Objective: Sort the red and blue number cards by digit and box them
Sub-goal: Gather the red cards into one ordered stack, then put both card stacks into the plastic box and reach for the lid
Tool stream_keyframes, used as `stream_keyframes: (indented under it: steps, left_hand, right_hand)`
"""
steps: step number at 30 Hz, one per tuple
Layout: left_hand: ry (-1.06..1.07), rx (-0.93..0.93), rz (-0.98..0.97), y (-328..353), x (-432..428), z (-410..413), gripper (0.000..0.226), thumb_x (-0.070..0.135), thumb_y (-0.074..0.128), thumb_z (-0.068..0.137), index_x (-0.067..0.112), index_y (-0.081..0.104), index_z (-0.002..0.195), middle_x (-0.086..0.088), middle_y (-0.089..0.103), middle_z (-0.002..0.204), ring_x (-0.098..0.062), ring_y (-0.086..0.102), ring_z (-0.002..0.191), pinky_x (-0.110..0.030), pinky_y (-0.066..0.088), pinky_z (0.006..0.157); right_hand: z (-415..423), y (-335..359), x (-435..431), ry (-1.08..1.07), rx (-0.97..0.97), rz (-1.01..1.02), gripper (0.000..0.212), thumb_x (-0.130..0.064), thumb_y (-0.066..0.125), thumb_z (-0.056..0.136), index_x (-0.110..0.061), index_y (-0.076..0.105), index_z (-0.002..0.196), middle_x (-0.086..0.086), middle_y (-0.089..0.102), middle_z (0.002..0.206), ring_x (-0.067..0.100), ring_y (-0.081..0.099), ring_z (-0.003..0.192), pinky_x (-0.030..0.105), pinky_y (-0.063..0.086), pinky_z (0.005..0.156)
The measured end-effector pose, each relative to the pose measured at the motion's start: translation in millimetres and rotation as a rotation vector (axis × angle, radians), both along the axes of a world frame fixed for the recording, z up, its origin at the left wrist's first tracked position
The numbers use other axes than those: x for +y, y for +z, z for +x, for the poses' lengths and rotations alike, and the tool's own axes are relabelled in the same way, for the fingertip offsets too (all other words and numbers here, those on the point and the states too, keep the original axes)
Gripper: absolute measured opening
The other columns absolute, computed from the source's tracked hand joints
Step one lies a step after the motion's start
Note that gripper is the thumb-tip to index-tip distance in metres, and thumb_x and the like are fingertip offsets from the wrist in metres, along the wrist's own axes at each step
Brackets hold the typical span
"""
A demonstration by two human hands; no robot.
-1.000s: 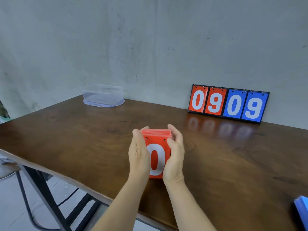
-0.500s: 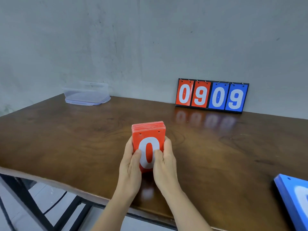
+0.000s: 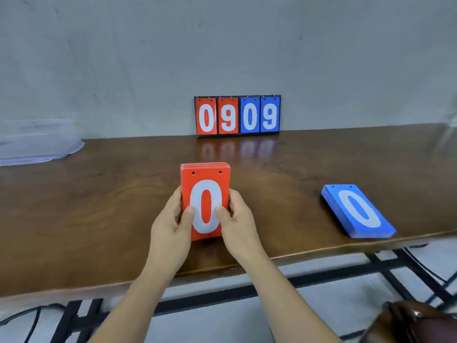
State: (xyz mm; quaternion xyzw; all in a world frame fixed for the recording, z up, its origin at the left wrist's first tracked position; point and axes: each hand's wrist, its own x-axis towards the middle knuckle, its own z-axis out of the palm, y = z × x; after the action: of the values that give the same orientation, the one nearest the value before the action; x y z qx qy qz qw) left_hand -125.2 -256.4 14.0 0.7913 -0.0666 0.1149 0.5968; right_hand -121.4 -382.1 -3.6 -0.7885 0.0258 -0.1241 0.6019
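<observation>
- Two hands grip the stack of red number cards (image 3: 205, 194) near the front edge of the counter (image 3: 99, 206). The left hand (image 3: 170, 229) wraps its left side and the right hand (image 3: 238, 224) its right, with both thumbs pressed on the white 0 of the top card.
- The fingers behind the stack are hidden. The stack tilts toward the camera, and I cannot tell whether its lower edge touches the counter.
- At 3 o'clock from it, well apart, the stack of blue number cards (image 3: 357, 211) lies flat near the counter's edge, 0 on top.
- At 12 o'clock, a flip scoreboard (image 3: 237, 116) stands against the wall (image 3: 222, 45), showing 0 9 in red and 0 9 in blue.
- At 10 o'clock, a clear plastic box (image 3: 37, 142) is blurred and cut off by the left edge.
- At 5 o'clock, below the counter, a brown object (image 3: 415, 323) is too blurred to name.
</observation>
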Motion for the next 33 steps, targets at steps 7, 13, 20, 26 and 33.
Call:
stream_keyframes:
  steps: [7,13,20,26,33]
  left_hand:
    - [-0.305,0.324,-0.067,-1.8,-45.3,3.2,0.027,0.019,0.056,0.096,0.021,0.063,0.123,0.005,0.072,0.106,-0.015,0.068,0.098,-0.034,0.057,0.079]
    - [-0.278,0.287,0.147,-16.8,-110.8,17.1,0.013,0.018,0.059,0.093,0.015,0.069,0.100,-0.002,0.073,0.100,-0.020,0.068,0.093,-0.042,0.056,0.086]
    - [-0.083,0.110,0.749,-18.5,-132.9,18.6,0.031,0.048,0.048,0.094,0.026,0.064,0.110,0.000,0.060,0.113,-0.023,0.047,0.113,-0.034,0.043,0.092]
    - [-0.004,0.010,0.588,-34.3,-129.1,13.7,0.052,0.052,0.053,0.090,0.023,0.055,0.133,0.005,0.058,0.123,-0.012,0.049,0.113,-0.030,0.042,0.097]
    - [0.036,-0.054,0.481,-37.4,-108.8,3.9,0.064,0.044,0.058,0.091,0.018,0.037,0.146,0.002,0.045,0.140,-0.013,0.050,0.120,-0.028,0.045,0.096]
  right_hand:
    - [-37.8,14.4,-69.3,-0.186,0.079,-0.086,0.019,-0.014,0.056,0.093,-0.032,0.060,0.096,-0.015,0.066,0.094,0.009,0.064,0.091,0.020,0.054,0.075]
    - [-40.5,11.5,-117.0,-0.382,0.221,-0.187,0.024,-0.016,0.057,0.094,-0.015,0.064,0.116,-0.007,0.065,0.096,0.011,0.061,0.090,0.020,0.051,0.070]
    - [-29.4,-4.3,-128.2,-0.509,0.266,-0.632,0.035,-0.033,0.050,0.097,-0.017,0.056,0.128,0.000,0.057,0.118,0.015,0.052,0.108,0.029,0.050,0.086]
    - [-32.6,-12.9,-128.1,-0.519,0.234,-0.749,0.043,-0.044,0.043,0.098,-0.022,0.048,0.135,-0.002,0.051,0.128,0.011,0.046,0.114,0.024,0.046,0.089]
    - [-37.6,-0.4,-128.2,-0.479,0.197,-0.768,0.054,-0.044,0.046,0.097,-0.021,0.036,0.145,0.000,0.046,0.138,0.014,0.044,0.125,0.028,0.046,0.094]
